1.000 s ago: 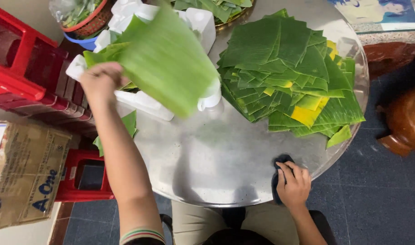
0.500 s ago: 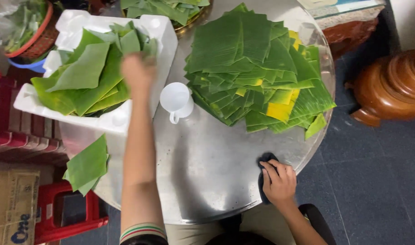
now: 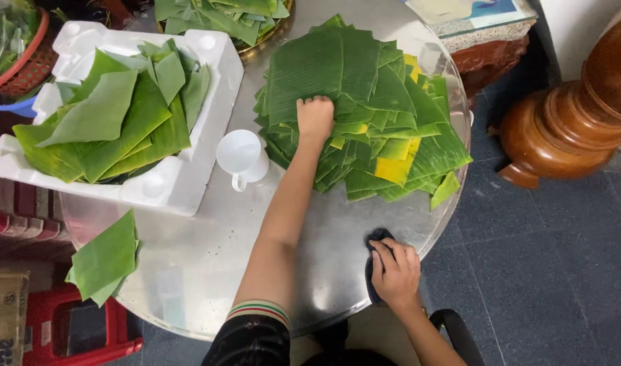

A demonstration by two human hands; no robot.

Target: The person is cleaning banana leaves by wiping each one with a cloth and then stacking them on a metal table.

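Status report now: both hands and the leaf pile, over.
Left hand closed, resting on the banana leaf pile. Right hand pressing a dark cloth on the metal table. White cup beside the pile.

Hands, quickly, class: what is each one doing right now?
Left hand: closed in a fist, pressing on the stack of cut green banana leaves.
Right hand: closed on a dark cloth at the round metal table edge.

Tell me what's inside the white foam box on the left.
The white foam box holds a loose heap of green cut leaves, overlapping and spilling over its edge. They cover the bottom, so anything underneath them cannot be seen.
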